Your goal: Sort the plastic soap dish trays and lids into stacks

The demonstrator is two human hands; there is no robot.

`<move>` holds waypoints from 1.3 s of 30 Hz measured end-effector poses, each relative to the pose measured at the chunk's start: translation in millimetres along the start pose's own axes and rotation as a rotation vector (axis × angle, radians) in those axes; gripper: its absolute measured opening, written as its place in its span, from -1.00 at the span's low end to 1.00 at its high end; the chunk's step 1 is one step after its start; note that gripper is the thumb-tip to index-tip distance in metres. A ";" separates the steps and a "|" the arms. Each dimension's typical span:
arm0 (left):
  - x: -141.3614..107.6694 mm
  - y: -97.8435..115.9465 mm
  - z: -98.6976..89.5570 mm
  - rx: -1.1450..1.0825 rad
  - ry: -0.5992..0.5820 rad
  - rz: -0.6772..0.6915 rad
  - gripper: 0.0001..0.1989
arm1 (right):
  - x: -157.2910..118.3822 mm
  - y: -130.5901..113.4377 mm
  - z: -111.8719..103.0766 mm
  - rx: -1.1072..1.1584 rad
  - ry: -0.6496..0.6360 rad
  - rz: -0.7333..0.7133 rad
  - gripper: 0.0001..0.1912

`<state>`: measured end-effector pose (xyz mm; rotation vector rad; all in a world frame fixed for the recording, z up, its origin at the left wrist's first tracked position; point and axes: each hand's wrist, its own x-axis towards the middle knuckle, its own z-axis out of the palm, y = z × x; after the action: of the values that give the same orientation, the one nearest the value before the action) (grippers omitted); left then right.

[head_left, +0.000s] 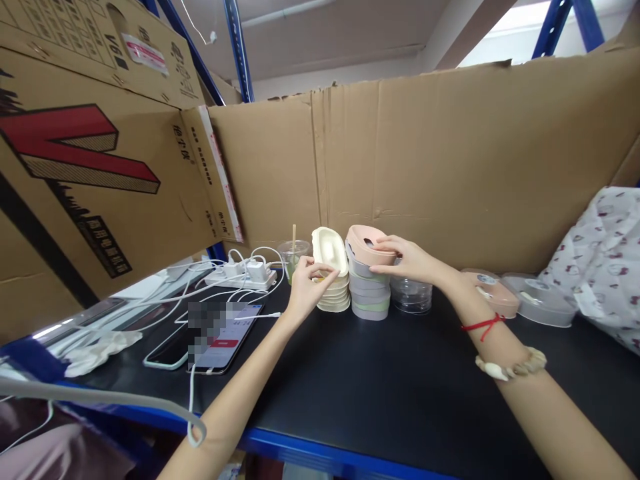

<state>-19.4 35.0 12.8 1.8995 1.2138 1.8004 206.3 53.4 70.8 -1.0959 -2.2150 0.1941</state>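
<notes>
On the black table [385,393], the right hand [407,260] grips a pink bowl [367,250], perhaps steadying it on the gray-green pile [370,303]; a soft hold suits it. It seems longest sideways. The left hand [304,290] has bent fingers by the upward-leaning cream tray [329,248]; pinching can't be told.

Big brown cardboard [425,160] is standing behind the black tabletop [380,393]. Blue metal posts [239,50] are rising beside a pale ceiling [350,37], and bright light is shining at the top right.
</notes>
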 end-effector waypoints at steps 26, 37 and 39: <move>-26.7 48.7 9.8 -0.685 -0.024 -0.274 -0.43 | -14.1 -55.4 -26.3 -0.067 0.343 -0.243 -0.49; -28.6 61.8 6.5 -0.977 -0.191 -0.467 -0.40 | -22.9 -65.6 -21.5 -0.110 0.078 -0.287 -0.57; -26.4 63.2 4.7 -1.004 -0.207 -0.458 -0.46 | -23.1 -66.5 -19.3 -0.103 0.058 -0.278 -0.55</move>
<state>12.3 -21.1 36.5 1.0732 0.4361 1.4653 184.5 -9.4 100.9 -0.8225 -2.3166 -0.0713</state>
